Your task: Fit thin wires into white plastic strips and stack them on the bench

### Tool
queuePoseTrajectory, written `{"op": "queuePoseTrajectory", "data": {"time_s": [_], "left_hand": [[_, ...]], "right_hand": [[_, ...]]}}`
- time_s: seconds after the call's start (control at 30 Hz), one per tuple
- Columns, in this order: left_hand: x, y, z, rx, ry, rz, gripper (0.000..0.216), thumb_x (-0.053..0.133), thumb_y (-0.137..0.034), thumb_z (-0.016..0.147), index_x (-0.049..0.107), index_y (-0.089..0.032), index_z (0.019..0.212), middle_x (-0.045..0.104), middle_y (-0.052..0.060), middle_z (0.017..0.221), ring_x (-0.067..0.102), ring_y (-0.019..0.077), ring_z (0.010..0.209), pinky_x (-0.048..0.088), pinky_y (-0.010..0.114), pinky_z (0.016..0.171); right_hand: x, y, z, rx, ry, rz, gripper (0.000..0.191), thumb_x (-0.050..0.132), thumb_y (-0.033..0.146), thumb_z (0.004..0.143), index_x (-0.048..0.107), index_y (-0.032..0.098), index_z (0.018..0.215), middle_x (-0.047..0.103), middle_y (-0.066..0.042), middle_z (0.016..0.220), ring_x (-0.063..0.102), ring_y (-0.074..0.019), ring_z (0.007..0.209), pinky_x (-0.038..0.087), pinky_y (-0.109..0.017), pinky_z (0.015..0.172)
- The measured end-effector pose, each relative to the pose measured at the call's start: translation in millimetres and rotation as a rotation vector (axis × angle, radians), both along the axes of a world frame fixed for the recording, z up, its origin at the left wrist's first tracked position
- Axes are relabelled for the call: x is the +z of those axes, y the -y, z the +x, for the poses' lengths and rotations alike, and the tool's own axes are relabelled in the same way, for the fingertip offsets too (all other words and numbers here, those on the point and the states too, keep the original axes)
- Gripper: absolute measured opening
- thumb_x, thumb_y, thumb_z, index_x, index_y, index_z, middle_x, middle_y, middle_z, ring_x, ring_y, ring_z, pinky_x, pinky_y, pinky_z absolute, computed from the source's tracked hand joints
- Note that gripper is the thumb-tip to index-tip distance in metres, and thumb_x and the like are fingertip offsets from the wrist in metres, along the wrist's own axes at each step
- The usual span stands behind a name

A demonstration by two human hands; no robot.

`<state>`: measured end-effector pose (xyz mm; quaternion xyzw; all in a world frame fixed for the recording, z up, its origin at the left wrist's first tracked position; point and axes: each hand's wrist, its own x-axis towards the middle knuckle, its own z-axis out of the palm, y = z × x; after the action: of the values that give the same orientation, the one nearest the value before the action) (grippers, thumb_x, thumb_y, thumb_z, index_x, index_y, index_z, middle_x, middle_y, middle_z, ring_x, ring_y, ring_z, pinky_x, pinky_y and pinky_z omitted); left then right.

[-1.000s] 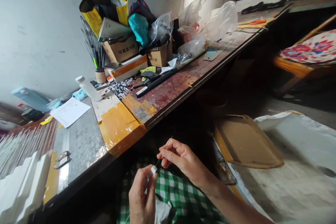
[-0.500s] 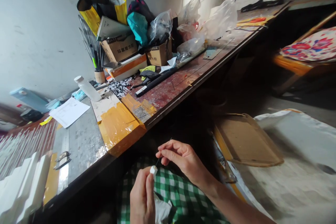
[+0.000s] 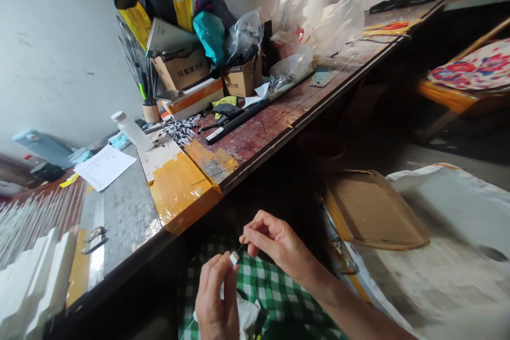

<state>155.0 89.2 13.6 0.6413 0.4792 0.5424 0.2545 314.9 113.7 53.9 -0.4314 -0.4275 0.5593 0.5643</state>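
Left hand point(image 3: 217, 292) at lower centre of the frame, grip clamped on a white piece point(image 3: 234, 258), right hand point(image 3: 271, 239) just above and right, grip pinching a thin rod point(image 3: 239, 248) by the piece's end, checked cloth point(image 3: 274, 289) beneath, bench point(image 3: 129, 218) at left.

Left hand point(image 3: 217, 295): thumb and fingers pinching a small white piece point(image 3: 234, 258). Right hand point(image 3: 274, 244), between 1 and 2 o'clock from the left: gripping a thin dark rod point(image 3: 240, 248) slanting down to that piece; from where I stand, cannot tell whether the tip is inside. Desk point(image 3: 251, 135), clock centred on the hands: paper sheet point(image 3: 105, 167) at 10, bottle point(image 3: 132, 132) between 10 and 11. Floral cushion point(image 3: 474, 66) at 2.
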Motion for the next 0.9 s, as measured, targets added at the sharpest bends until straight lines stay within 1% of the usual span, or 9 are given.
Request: {"op": "queuePoseTrajectory", "data": {"time_s": [0.2, 0.27, 0.33, 0.43, 0.5, 0.6, 0.7, 0.8, 0.9], "left_hand": [[8.0, -5, -2, -0.037, 0.062, -0.121, 0.015, 0.064, -0.031, 0.082, 0.071, -0.023, 0.094, 0.067, 0.006, 0.091, 0.062, 0.0194, 0.081, 0.048, 0.027, 0.074], [11.1, -8, -5, -0.023, 0.11, -0.208, 0.023, 0.066, -0.04, 0.08, 0.072, -0.022, 0.092, 0.068, 0.006, 0.086, 0.062, 0.0192, 0.075, 0.048, 0.026, 0.068], [12.6, -12, -10, 0.004, 0.197, -0.311, 0.032, 0.067, -0.047, 0.076, 0.072, -0.021, 0.094, 0.067, 0.004, 0.076, 0.059, 0.0171, 0.064, 0.047, 0.025, 0.058], [13.1, -18, -20, 0.056, 0.392, -0.48, 0.038, 0.068, -0.049, 0.075, 0.07, -0.021, 0.099, 0.06, -0.002, 0.06, 0.05, 0.011, 0.047, 0.038, 0.022, 0.045], [13.6, -22, -26, 0.082, 0.505, -0.533, 0.041, 0.068, -0.05, 0.074, 0.07, -0.02, 0.101, 0.058, -0.003, 0.057, 0.045, 0.0083, 0.042, 0.033, 0.019, 0.04], [15.1, -26, -34, 0.097, 0.582, -0.563, 0.048, 0.069, -0.055, 0.071, 0.07, -0.016, 0.099, 0.055, -0.003, 0.051, 0.041, 0.0063, 0.037, 0.028, 0.017, 0.037], [16.6, -29, -44, 0.114, 0.648, -0.636, 0.053, 0.071, -0.059, 0.066, 0.07, -0.015, 0.096, 0.053, -0.003, 0.047, 0.041, 0.0049, 0.034, 0.026, 0.016, 0.035], [18.7, -31, -54, 0.052, 0.713, -0.673, 0.053, 0.076, -0.058, 0.061, 0.071, -0.014, 0.091, 0.054, -0.003, 0.05, 0.039, 0.0029, 0.033, 0.024, 0.014, 0.035], [23.0, -31, -62, -0.051, 0.754, -0.672, 0.047, 0.077, -0.053, 0.063, 0.072, -0.012, 0.086, 0.051, -0.003, 0.048, 0.035, 0.0019, 0.032, 0.02, 0.015, 0.034]], "right_hand": [[-1.1, -3, -1, 0.044, 0.05, 0.014, 0.022, 0.065, 0.04, 0.084, 0.06, 0.019, 0.079, 0.069, 0.0, 0.076, 0.061, -0.0113, 0.062, 0.05, -0.024, 0.061], [6.0, -13, 6, 0.013, 0.21, 0.127, 0.019, 0.062, 0.038, 0.087, 0.063, 0.02, 0.08, 0.067, 0.001, 0.074, 0.062, -0.0129, 0.066, 0.05, -0.024, 0.063], [16.1, -32, 15, -0.079, 0.468, 0.326, 0.018, 0.055, 0.034, 0.092, 0.065, 0.021, 0.084, 0.066, 0.0, 0.077, 0.063, -0.0149, 0.073, 0.05, -0.025, 0.068], [29.5, -75, 27, -0.188, 0.789, 0.587, 0.019, 0.046, 0.024, 0.096, 0.065, 0.022, 0.099, 0.068, -0.005, 0.095, 0.062, -0.0187, 0.091, 0.048, -0.031, 0.086], [33.5, -107, 31, -0.172, 0.885, 0.656, 0.022, 0.047, 0.019, 0.095, 0.066, 0.021, 0.106, 0.068, -0.008, 0.105, 0.057, -0.0221, 0.102, 0.043, -0.037, 0.095], [32.2, -146, 32, -0.075, 0.996, 0.704, 0.019, 0.057, 0.014, 0.088, 0.069, 0.02, 0.102, 0.07, -0.009, 0.1, 0.057, -0.0244, 0.099, 0.043, -0.04, 0.093], [29.0, -167, 29, 0.027, 1.079, 0.727, 0.013, 0.062, 0.012, 0.084, 0.072, 0.019, 0.088, 0.07, -0.006, 0.087, 0.059, -0.0222, 0.089, 0.045, -0.037, 0.087], [31.0, -171, 26, 0.079, 1.11, 0.732, 0.017, 0.06, 0.008, 0.084, 0.071, 0.02, 0.083, 0.067, -0.005, 0.085, 0.06, -0.0199, 0.085, 0.046, -0.033, 0.083], [39.5, -161, 22, 0.068, 1.087, 0.718, 0.022, 0.053, 0.005, 0.085, 0.068, 0.019, 0.093, 0.063, -0.006, 0.094, 0.061, -0.0192, 0.085, 0.047, -0.033, 0.081]]}}
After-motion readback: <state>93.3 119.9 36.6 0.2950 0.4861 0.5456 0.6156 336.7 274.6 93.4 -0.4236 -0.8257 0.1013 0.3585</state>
